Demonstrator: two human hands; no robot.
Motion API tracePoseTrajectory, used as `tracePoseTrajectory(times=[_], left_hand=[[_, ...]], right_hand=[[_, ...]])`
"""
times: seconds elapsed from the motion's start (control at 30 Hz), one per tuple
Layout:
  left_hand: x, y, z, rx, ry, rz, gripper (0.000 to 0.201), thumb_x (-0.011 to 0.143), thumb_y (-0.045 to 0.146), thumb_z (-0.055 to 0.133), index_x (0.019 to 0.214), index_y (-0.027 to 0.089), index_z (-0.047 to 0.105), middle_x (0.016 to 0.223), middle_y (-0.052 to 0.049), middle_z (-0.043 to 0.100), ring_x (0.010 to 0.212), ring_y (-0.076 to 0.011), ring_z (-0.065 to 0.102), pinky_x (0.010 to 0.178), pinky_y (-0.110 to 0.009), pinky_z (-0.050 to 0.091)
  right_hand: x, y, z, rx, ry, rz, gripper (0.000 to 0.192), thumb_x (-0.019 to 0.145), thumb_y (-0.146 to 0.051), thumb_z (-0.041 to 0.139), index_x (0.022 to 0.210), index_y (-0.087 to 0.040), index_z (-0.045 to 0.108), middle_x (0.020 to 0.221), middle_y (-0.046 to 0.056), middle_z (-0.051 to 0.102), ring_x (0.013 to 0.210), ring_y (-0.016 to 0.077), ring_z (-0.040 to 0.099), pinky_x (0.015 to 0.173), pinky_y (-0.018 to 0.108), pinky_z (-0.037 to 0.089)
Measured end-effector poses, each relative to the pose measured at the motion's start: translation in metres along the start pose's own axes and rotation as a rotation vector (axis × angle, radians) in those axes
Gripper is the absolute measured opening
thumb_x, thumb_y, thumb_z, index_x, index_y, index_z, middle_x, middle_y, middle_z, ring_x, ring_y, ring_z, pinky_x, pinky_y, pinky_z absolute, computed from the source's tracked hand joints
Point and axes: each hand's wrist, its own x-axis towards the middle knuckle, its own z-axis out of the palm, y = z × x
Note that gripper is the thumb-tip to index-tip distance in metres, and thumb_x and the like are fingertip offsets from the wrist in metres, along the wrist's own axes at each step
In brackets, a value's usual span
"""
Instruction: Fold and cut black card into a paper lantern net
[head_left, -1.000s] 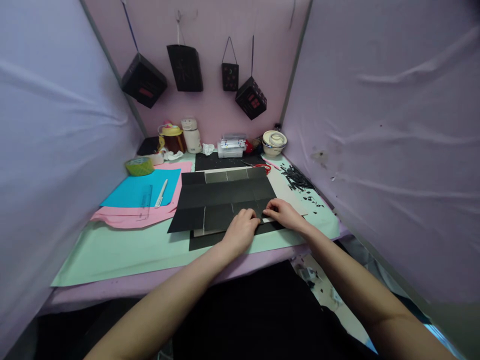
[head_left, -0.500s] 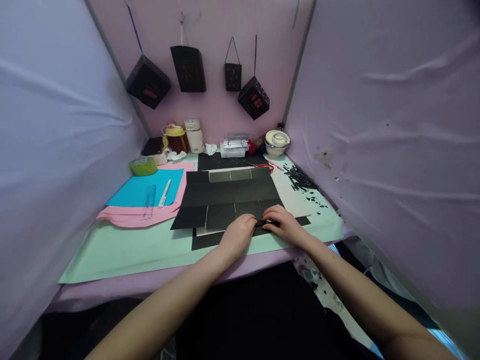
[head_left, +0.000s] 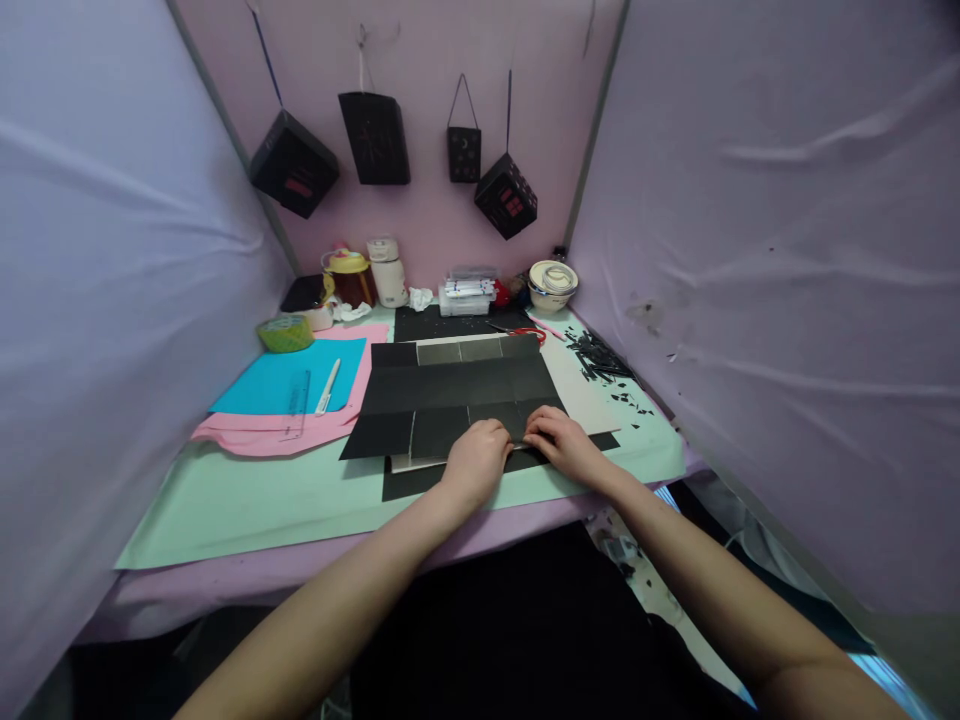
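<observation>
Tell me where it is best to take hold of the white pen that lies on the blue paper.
Probably pinch the white pen at mid-barrel from above: it lies flat on the blue paper, pointing away from the person, beside the clear ruler, its long sides free.

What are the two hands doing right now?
Left hand: curled, fingers pressing down on the black paper.
Right hand: fingers bent, pinching the near edge of the same black paper.

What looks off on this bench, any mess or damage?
Black paper offcuts lie scattered over the right side of the green mat, some strewn toward its edge. A crumpled white tissue sits at the back. The creased black card under both hands looks undamaged.
</observation>
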Motion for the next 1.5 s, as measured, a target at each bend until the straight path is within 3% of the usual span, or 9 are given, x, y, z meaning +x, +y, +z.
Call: tracePoseTrajectory(times=[0.23, 0.5, 0.7, 1.5], left_hand=[[0.015, 0.001, -0.009, 0.039, -0.068, -0.091, 0.025, 0.091, 0.023, 0.047, 0.088, 0.016, 0.071, 0.095, -0.009, 0.065, 0.095, -0.0218, 0.058, 0.091, -0.032, 0.042], [0.029, -0.004, -0.010, 0.051, -0.181, -0.145, 0.023, 0.089, 0.025, 0.049, 0.092, 0.017, 0.071, 0.092, -0.010, 0.070, 0.091, -0.0216, 0.064, 0.081, -0.029, 0.046], [0.032, -0.003, -0.013, 0.066, -0.224, -0.155, 0.025, 0.088, 0.025, 0.048, 0.091, 0.016, 0.071, 0.092, -0.012, 0.071, 0.091, -0.0225, 0.066, 0.080, -0.030, 0.047], [0.033, 0.000, -0.010, 0.169, -0.216, -0.101, 0.022, 0.092, 0.022, 0.046, 0.094, 0.010, 0.064, 0.093, -0.016, 0.068, 0.090, -0.0270, 0.066, 0.076, -0.033, 0.048]], right_hand=[[0.006, 0.001, 0.000, 0.017, -0.036, 0.071, 0.014, 0.085, -0.022, 0.057, 0.073, -0.019, 0.062, 0.087, 0.005, 0.055, 0.086, 0.0179, 0.054, 0.079, 0.032, 0.044], [0.017, 0.006, -0.010, 0.075, -0.186, 0.189, 0.014, 0.085, -0.022, 0.052, 0.075, -0.018, 0.061, 0.082, 0.002, 0.055, 0.077, 0.0148, 0.054, 0.074, 0.028, 0.043], [0.019, 0.006, -0.015, 0.069, -0.208, 0.210, 0.014, 0.085, -0.026, 0.053, 0.077, -0.018, 0.062, 0.081, 0.001, 0.056, 0.075, 0.0141, 0.054, 0.070, 0.027, 0.042], [0.028, 0.001, -0.005, -0.120, -0.233, 0.184, 0.011, 0.081, -0.018, 0.059, 0.070, -0.016, 0.058, 0.078, 0.002, 0.051, 0.072, 0.0138, 0.050, 0.069, 0.025, 0.038]])
